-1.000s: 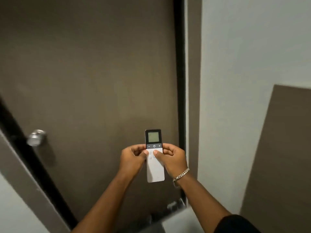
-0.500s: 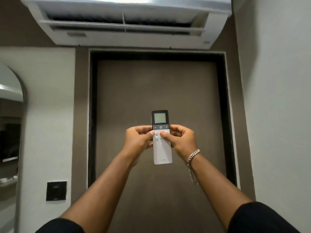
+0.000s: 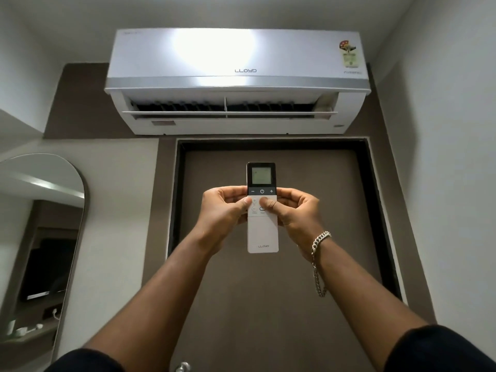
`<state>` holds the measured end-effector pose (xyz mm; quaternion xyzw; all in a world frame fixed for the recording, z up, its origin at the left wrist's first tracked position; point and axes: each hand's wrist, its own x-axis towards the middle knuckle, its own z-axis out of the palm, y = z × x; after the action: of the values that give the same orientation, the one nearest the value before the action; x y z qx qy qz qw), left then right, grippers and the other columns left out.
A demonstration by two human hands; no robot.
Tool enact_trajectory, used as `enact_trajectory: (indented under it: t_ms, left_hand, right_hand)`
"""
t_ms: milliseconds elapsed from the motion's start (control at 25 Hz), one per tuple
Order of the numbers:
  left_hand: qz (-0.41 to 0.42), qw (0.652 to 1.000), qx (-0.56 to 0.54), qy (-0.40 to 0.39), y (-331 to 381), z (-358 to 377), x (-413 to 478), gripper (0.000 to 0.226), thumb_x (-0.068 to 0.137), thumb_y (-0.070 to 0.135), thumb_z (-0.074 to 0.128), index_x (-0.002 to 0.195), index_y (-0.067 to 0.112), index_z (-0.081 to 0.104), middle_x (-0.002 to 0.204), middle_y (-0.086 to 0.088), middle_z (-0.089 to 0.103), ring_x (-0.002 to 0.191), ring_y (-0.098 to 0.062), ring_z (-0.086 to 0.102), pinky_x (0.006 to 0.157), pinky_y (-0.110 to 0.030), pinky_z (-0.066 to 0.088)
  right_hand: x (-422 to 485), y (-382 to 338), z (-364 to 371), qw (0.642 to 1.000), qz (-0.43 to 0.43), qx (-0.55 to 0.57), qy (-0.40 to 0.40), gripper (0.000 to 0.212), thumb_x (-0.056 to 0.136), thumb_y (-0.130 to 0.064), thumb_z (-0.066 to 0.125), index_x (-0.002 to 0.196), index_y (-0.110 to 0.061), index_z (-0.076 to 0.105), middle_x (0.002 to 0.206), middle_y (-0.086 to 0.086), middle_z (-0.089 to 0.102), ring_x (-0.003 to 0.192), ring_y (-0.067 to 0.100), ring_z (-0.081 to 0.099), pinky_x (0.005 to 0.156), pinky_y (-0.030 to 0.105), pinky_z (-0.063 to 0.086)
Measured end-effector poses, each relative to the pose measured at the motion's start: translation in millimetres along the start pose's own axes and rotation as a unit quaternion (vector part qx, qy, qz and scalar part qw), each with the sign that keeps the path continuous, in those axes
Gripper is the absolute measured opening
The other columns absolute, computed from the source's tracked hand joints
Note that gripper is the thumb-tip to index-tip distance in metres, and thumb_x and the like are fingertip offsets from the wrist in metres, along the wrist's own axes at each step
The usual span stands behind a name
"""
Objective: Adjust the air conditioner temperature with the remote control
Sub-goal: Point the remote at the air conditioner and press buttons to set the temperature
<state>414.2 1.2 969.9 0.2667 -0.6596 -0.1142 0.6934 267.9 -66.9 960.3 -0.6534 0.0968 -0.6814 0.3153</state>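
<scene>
A slim white remote control (image 3: 262, 234) with a dark top and a small screen is held upright in front of me by both hands. My left hand (image 3: 222, 213) grips its left edge, thumb on the buttons below the dark strip. My right hand (image 3: 294, 214), a chain bracelet on its wrist, grips the right edge with its thumb beside the other. High on the wall above hangs the white air conditioner (image 3: 236, 79), its lower flap open.
A brown door (image 3: 268, 304) in a dark frame stands straight ahead, its knob (image 3: 183, 367) at the bottom edge. An arched mirror (image 3: 40, 237) hangs on the left wall. A pale wall (image 3: 442, 183) closes in on the right.
The view has tilted upward from the door's lower part, and the whole air conditioner has come into sight. Both hands keep the same hold on the remote.
</scene>
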Motion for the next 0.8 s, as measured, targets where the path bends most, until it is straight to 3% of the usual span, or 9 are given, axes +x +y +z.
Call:
enact_trajectory:
  t_ms: [440, 800]
  left_hand:
    - [-0.002, 0.999, -0.038, -0.01, 0.0, 2.6, -4.8, 0.016, 0.083, 0.002, 0.066, 0.09, 0.016, 0.067, 0.072, 0.005, 0.078, 0.073, -0.014, 0.075, 0.056, -0.021, 0.057]
    - [0.025, 0.999, -0.017, -0.016, -1.8, 1.1, -4.8, 0.016, 0.083, 0.007, 0.067, 0.089, 0.022, 0.067, 0.076, 0.007, 0.077, 0.077, -0.013, 0.075, 0.058, -0.021, 0.058]
  right_hand:
    - [-5.2, -3.0, -6.2, 0.999, -0.004, 0.034, -0.015, 0.035, 0.069, -0.011, 0.085, 0.101, -0.006, 0.071, 0.098, 0.013, 0.079, 0.081, 0.02, 0.078, 0.062, 0.027, 0.06]
    - [-4.7, -3.0, -7.3, 0.999, -0.019, 0.034, -0.019, 0.036, 0.071, -0.009, 0.084, 0.104, -0.002, 0.07, 0.096, 0.011, 0.079, 0.079, 0.018, 0.077, 0.062, 0.026, 0.06]
